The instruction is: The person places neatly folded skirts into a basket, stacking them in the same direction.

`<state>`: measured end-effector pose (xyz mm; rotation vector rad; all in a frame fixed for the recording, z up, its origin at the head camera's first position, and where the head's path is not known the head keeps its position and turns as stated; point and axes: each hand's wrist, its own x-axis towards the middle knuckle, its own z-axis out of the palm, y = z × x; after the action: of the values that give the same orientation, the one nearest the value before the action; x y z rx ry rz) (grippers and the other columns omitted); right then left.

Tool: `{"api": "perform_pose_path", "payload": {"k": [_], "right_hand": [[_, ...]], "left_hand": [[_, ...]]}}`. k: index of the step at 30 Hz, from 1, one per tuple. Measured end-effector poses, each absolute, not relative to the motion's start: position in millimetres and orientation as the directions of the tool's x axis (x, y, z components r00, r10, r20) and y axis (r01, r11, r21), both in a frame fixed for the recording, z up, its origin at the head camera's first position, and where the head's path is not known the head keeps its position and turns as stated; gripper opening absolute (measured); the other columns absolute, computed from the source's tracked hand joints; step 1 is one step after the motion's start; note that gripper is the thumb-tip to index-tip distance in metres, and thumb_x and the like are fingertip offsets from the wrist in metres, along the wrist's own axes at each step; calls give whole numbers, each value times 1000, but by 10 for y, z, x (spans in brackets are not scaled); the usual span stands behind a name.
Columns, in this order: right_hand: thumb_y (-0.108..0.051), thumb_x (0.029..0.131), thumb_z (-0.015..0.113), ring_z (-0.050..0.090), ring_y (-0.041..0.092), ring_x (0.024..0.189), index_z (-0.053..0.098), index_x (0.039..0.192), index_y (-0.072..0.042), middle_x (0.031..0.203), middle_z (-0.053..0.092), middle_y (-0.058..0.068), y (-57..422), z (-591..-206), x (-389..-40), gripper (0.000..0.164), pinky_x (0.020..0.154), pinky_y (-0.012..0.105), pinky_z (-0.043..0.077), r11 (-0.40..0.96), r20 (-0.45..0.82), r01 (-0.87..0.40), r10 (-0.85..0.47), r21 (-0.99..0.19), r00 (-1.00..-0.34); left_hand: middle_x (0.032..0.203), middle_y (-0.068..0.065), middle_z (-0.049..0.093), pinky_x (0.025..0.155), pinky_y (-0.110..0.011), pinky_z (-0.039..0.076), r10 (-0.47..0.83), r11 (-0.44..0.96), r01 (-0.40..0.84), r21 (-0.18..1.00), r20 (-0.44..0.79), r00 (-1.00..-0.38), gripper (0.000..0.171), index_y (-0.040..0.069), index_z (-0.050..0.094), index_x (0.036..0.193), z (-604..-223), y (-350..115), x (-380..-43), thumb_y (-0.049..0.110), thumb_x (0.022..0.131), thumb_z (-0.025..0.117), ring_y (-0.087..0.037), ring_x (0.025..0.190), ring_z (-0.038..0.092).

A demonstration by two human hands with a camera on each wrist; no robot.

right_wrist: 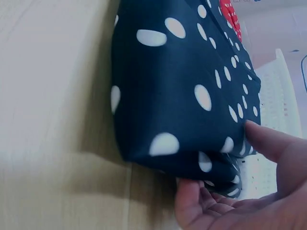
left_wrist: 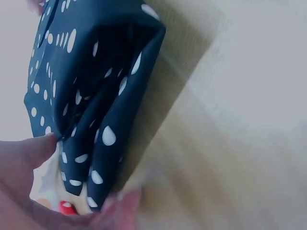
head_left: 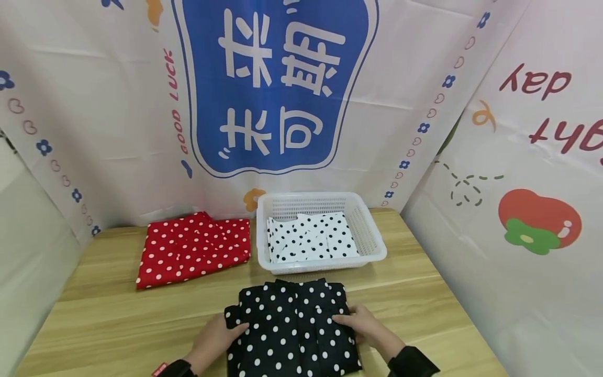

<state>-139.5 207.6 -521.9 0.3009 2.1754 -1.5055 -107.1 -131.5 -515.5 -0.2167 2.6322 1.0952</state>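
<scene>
A folded black cloth with white polka dots (head_left: 292,330), likely a garment, lies at the table's front. My left hand (head_left: 214,337) grips its left edge, thumb on top and fingers beneath. On the opposite edge my right hand (head_left: 369,327) pinches the cloth the same way. The left wrist view shows the stacked folds of the black cloth (left_wrist: 103,110) between thumb and fingers. In the right wrist view, fingertips curl under the lower layer of the black cloth (right_wrist: 168,96) while the thumb presses its top.
Behind the black cloth stands a white plastic basket (head_left: 377,246) holding a folded white cloth with black dots (head_left: 313,238). A folded red cloth with white dots (head_left: 193,248) lies to its left on the wooden table (head_left: 94,314). Printed curtains (head_left: 400,63) hang behind and at the sides.
</scene>
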Motion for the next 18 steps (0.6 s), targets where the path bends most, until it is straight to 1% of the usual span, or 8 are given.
{"api": "perform_pose_path", "payload": {"k": [2, 3, 6, 9, 11, 13, 18], "right_hand": [[-14, 90, 67, 68, 28, 86, 47, 122, 21, 95, 66, 16, 2072, -5232, -1390, 51, 72, 44, 58, 376, -488, 419, -110, -827, -866], [-12, 90, 67, 68, 27, 87, 49, 121, 19, 95, 67, 14, 2067, -5239, -1387, 47, 73, 43, 58, 370, -481, 410, -122, -834, -868], [-8, 90, 67, 67, 25, 88, 54, 117, 16, 95, 68, 13, 2062, -5235, -1378, 38, 76, 42, 57, 357, -454, 386, -130, -851, -882], [-7, 90, 66, 66, 22, 86, 58, 113, 14, 95, 68, 11, 2062, -5156, -1361, 32, 76, 40, 56, 378, -429, 356, -127, -855, -894], [-7, 91, 66, 67, 21, 84, 60, 111, 13, 94, 69, 10, 2073, -5074, -1343, 30, 74, 39, 56, 398, -416, 338, -127, -853, -900], [-8, 91, 66, 67, 20, 82, 61, 110, 13, 92, 69, 9, 2096, -4994, -1313, 29, 71, 38, 56, 403, -402, 320, -137, -857, -905], [-8, 91, 66, 67, 19, 80, 61, 109, 13, 90, 69, 7, 2158, -4821, -1239, 28, 69, 37, 56, 403, -370, 278, -172, -872, -913]], "left_hand": [[100, -20, 65, 81, -50, 51, 11, 641, -246, 727, -329, -944, 53, -15, 58, 114, -5194, -1332, -1044, 30, 88, 71, -31, 89, 63], [103, -21, 66, 84, -51, 50, 26, 607, -244, 756, -326, -945, 51, -14, 58, 116, -5209, -1327, -1033, 26, 87, 71, -32, 93, 63], [102, -23, 65, 85, -50, 50, 14, 544, -265, 796, -325, -946, 46, -17, 55, 114, -5241, -1279, -1022, 14, 84, 72, -33, 93, 63], [97, -19, 66, 81, -46, 53, -7, 494, -275, 825, -313, -950, 38, -16, 56, 108, -5244, -1264, -1011, 4, 81, 72, -29, 89, 63], [93, -15, 66, 77, -44, 54, -10, 482, -267, 835, -299, -954, 34, -15, 57, 105, -5218, -1277, -998, 1, 79, 71, -27, 85, 64], [92, -13, 67, 75, -43, 54, -1, 473, -257, 843, -291, -957, 33, -14, 57, 105, -5158, -1297, -979, -1, 79, 71, -26, 84, 64], [93, -14, 68, 76, -44, 55, 16, 475, -265, 839, -309, -951, 36, -16, 56, 109, -4966, -1311, -926, -1, 81, 72, -27, 86, 65]]}}
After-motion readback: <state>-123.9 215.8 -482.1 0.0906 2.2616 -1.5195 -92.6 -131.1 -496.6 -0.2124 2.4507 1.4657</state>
